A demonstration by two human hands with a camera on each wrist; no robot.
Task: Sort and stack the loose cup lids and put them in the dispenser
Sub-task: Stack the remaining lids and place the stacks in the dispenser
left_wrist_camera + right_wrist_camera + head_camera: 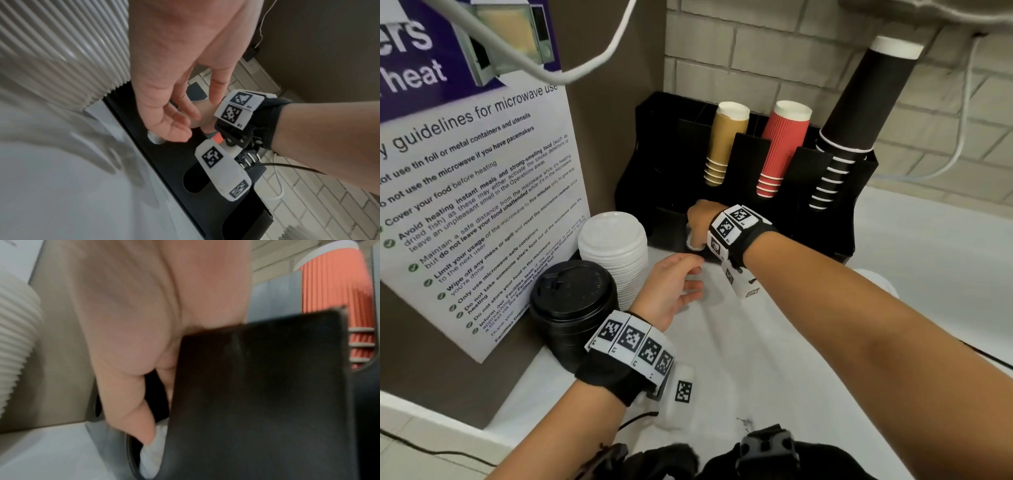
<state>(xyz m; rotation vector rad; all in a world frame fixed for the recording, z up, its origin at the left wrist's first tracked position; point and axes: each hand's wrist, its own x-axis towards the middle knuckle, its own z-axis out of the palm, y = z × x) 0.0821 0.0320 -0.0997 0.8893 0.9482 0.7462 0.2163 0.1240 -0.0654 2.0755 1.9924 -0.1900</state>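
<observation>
— Where could a hand get through?

— Down the middle: the white counter [774, 342] lies bare between the forearms, up to the black dispenser [835, 226].

— And on the left?

— Crowded. The white lid stack [616, 253] and the black lid stack [573, 301] stand touching, hard against the poster board [482, 171].

— The dispenser's lower slot?

— The right hand [702, 219] fills its mouth; something white sits there, perhaps lids, too blurred to tell. Above, the cup columns [784, 147] lean out over the approach.
</observation>
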